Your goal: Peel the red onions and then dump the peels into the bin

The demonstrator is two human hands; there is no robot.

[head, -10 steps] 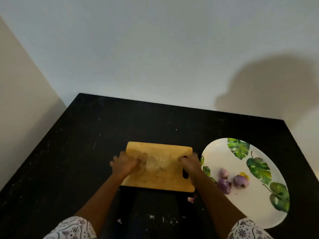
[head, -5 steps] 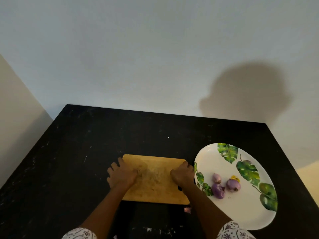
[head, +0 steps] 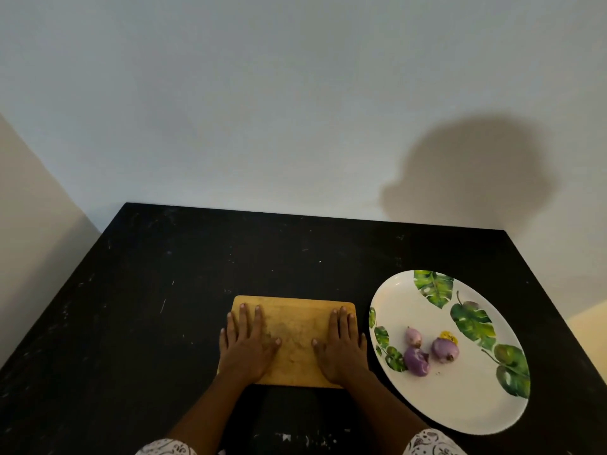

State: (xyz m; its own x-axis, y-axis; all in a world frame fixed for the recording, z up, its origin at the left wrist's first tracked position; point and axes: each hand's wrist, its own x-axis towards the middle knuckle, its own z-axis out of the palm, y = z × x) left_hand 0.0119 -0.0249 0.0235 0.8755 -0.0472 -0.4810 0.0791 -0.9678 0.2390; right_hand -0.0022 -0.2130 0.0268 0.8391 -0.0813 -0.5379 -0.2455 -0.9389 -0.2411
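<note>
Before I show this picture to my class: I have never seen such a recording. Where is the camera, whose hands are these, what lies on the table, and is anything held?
There is no machine here. A person wears a camera on the head, so the picture looks forward and down at their own arms. The left hand and the right hand lie flat, fingers straight, on a wooden cutting board on a black table. Neither holds anything. Right of the board stands a white plate with green leaf prints; three small red onions lie on it.
</note>
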